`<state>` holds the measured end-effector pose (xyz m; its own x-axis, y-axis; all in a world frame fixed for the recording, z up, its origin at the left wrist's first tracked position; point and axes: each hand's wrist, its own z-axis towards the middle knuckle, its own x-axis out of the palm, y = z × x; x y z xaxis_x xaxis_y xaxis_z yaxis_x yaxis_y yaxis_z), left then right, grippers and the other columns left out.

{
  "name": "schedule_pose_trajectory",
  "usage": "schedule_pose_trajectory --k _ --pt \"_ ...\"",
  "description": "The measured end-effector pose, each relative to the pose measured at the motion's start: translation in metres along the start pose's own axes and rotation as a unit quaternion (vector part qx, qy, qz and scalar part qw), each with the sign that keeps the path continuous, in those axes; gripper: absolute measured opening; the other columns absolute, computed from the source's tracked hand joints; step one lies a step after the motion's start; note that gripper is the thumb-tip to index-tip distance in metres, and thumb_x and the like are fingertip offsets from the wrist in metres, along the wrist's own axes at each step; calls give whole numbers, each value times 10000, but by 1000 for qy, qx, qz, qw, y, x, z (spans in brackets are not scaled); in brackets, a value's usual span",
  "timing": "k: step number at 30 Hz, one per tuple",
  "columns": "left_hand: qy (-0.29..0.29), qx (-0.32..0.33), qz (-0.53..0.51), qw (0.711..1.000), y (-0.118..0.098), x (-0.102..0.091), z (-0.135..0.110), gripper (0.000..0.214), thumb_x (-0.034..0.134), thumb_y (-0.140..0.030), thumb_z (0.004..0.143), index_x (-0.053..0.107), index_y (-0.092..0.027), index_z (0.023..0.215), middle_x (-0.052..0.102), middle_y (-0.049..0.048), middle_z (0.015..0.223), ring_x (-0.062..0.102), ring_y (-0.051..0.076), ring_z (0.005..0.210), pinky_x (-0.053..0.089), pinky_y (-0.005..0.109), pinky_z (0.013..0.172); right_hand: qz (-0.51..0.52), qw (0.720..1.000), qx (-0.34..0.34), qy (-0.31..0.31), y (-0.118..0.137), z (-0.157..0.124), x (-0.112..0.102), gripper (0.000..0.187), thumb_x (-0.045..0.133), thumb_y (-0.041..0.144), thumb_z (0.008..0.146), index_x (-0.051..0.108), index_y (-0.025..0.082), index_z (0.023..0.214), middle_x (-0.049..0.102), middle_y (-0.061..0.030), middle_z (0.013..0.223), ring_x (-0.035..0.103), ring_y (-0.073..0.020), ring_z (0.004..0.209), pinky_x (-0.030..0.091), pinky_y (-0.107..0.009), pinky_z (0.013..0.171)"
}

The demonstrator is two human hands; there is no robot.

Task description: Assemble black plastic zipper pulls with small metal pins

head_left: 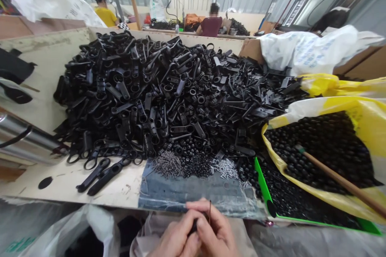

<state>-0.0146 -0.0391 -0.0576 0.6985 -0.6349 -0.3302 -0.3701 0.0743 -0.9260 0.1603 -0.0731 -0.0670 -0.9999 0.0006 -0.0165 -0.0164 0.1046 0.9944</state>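
My left hand (pixel 180 236) and my right hand (pixel 217 231) meet at the table's front edge, above my lap. Both are closed, fingertips together, around a small black plastic part (pixel 194 225) that is mostly covered by the fingers. A thin brown pin-like rod (pixel 210 210) stands up by my right fingers; I cannot tell whether it is gripped. Just beyond lies a worn blue cloth mat (pixel 187 192), with piles of small springs (pixel 169 164), black beads (pixel 194 160) and silver pins (pixel 225 168) along its far side.
A large heap of black plastic parts (pixel 144 88) fills the table. Black handle-shaped pieces (pixel 104 176) lie front left. At right, a yellow bag (pixel 280 160) of black balls, with a wooden stick (pixel 337 178), rests over a green tray (pixel 265 192). Several people sit farther back.
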Motion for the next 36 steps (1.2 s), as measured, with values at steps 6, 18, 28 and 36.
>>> schedule_pose_trajectory --k 6,18,28,36 --pt "-117 174 306 929 22 -2 13 395 430 -276 1037 559 -275 1410 765 82 1066 753 232 881 614 302 760 -46 999 -18 -1 14 19 -1 371 633 499 964 736 260 1229 651 -50 994 605 -196 844 500 -296 754" --pt "3 -188 -426 885 -22 -14 24 931 730 -495 875 213 -118 1551 592 -70 634 515 109 491 468 249 530 -78 992 -66 70 42 74 -22 350 585 480 995 808 222 1076 599 -45 954 615 -152 737 537 -264 627" --pt "40 -210 -500 839 -32 -24 25 690 716 -440 887 340 -190 1409 583 -72 663 421 76 431 436 223 442 -100 982 -54 153 38 75 -28 430 536 531 1025 774 218 1199 620 -36 917 639 -170 783 534 -280 677" --pt "47 -224 -440 868 -15 -34 6 513 716 -504 902 566 -237 1313 550 -69 682 392 63 492 349 197 526 -219 967 -117 60 30 42 -15 279 638 383 971 746 275 1205 692 -47 954 668 -210 845 560 -288 740"
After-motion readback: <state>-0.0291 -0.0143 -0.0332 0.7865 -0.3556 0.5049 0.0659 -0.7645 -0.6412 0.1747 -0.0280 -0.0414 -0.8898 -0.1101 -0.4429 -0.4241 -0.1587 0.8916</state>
